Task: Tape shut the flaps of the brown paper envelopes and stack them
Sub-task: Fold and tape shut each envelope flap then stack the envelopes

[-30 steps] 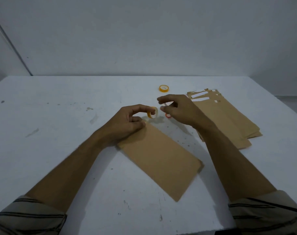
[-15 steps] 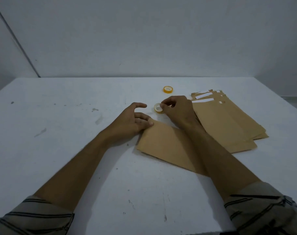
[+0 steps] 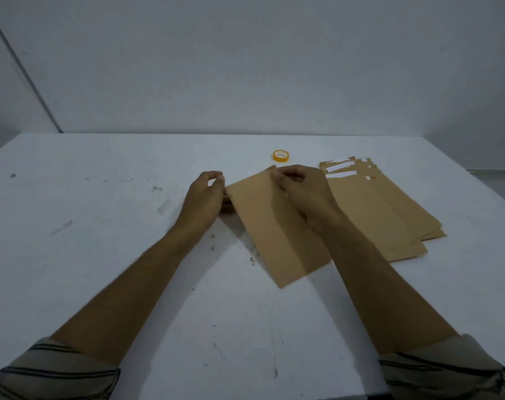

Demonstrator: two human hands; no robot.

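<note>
Envelope (image 3: 274, 235) pinched at top corners, left hand (image 3: 205, 194), right hand (image 3: 301, 187)

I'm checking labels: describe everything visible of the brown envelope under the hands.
The envelope is plain brown paper, rectangular, with a lengthwise crease down its middle. It lies on the white table, angled, far end toward the left. The left hand curls at its far left corner, the right hand at its far edge; what they pinch is unclear. The right forearm crosses its right side, hiding whether it touches the envelope stack.
</note>
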